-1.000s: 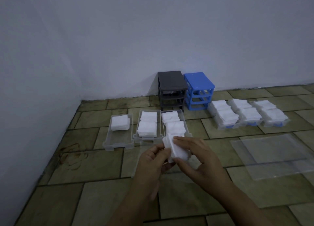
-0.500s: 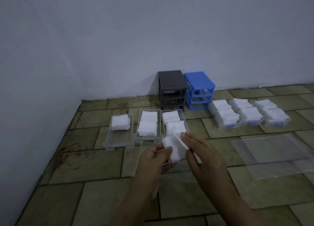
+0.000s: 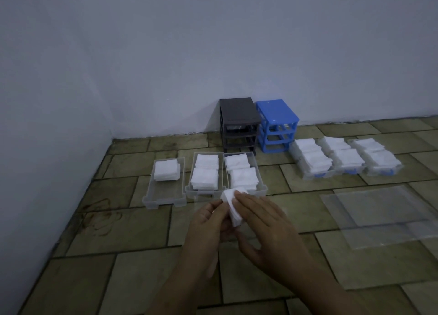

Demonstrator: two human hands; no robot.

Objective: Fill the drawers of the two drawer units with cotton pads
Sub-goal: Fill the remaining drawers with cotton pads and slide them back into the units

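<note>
Between both hands I hold a small stack of white cotton pads (image 3: 233, 207) above the floor. My left hand (image 3: 208, 222) grips its left side and my right hand (image 3: 263, 222) lies over its right side with the fingers on top. Just beyond stand three clear drawers: the left drawer (image 3: 151, 197) with one pile of pads, the middle drawer (image 3: 205, 175) and the right drawer (image 3: 241, 172) each with two piles. Against the wall stand the dark grey drawer unit (image 3: 238, 123) and the blue drawer unit (image 3: 277, 125), both without drawers.
Three more clear drawers heaped with pads (image 3: 343, 158) sit in a row right of the blue unit. Clear plastic bags (image 3: 379, 215) lie flat on the tiled floor at the right. The white wall corner closes off the left side.
My right hand has come back onto the stack, its fingers now lying over the pads. The stack has tilted and sits lower between my hands.
</note>
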